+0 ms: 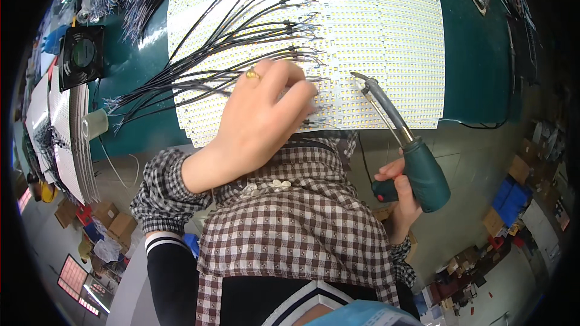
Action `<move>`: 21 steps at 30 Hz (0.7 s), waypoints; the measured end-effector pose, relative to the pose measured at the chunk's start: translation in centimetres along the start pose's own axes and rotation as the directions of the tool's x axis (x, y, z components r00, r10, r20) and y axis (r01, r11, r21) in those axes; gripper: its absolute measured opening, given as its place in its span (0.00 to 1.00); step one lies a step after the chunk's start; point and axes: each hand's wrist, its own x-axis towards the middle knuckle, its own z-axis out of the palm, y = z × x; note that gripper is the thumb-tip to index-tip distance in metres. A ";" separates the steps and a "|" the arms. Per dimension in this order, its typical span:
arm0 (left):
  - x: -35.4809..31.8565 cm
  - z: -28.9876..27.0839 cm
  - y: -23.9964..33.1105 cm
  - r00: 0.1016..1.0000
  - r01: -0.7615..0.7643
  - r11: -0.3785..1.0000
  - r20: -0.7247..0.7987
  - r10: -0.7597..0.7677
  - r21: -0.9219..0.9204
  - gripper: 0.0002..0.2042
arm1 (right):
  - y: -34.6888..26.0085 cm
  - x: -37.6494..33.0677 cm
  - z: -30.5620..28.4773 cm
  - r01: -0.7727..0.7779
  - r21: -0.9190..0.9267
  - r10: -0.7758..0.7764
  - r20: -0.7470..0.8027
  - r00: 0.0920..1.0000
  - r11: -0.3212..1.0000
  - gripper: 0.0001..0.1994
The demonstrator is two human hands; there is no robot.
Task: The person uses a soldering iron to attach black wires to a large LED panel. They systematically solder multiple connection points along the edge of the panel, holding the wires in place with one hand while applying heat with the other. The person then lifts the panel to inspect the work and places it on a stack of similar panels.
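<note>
- Checked brown-and-white cloth, my shirt point(290, 229), fills the near middle of the view; both forearms rise out of it toward the bench.
- My right hand point(400, 196) sits near right, fingers curled fully around the dark green grip of a soldering iron point(417, 163), thumb resting on a red part of the handle.
- From that grip the iron's metal shaft slants up and to the left; its bent tip point(360, 78) is over the near part of the LED strip panel point(374, 48), just right of my other hand. I cannot tell whether the tip touches the panel.
- My left hand point(260, 118) lies palm down on the near edge of the panel, fingers loosely bent and pressing down where the black wires point(199, 66) end. A gold ring shows on one finger. What the fingertips pinch, if anything, is hidden.
- The wires fan out from the hand's spot leftward and off the panel onto the green bench top point(477, 54).
- The panel is a wide white sheet of many rows of small yellow LEDs, spanning the middle of the bench out to the far edge.
- Far left: a small black fan point(81, 54), with a roll of clear tape point(95, 124) nearer to me.
</note>
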 end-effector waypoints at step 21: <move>1.0 1.0 0.7 0.917 0.400 0.863 0.135 -0.376 -0.310 0.04 | 1.2 0.0 -1.1 0.116 -0.001 -0.116 0.008 0.993 0.993 0.23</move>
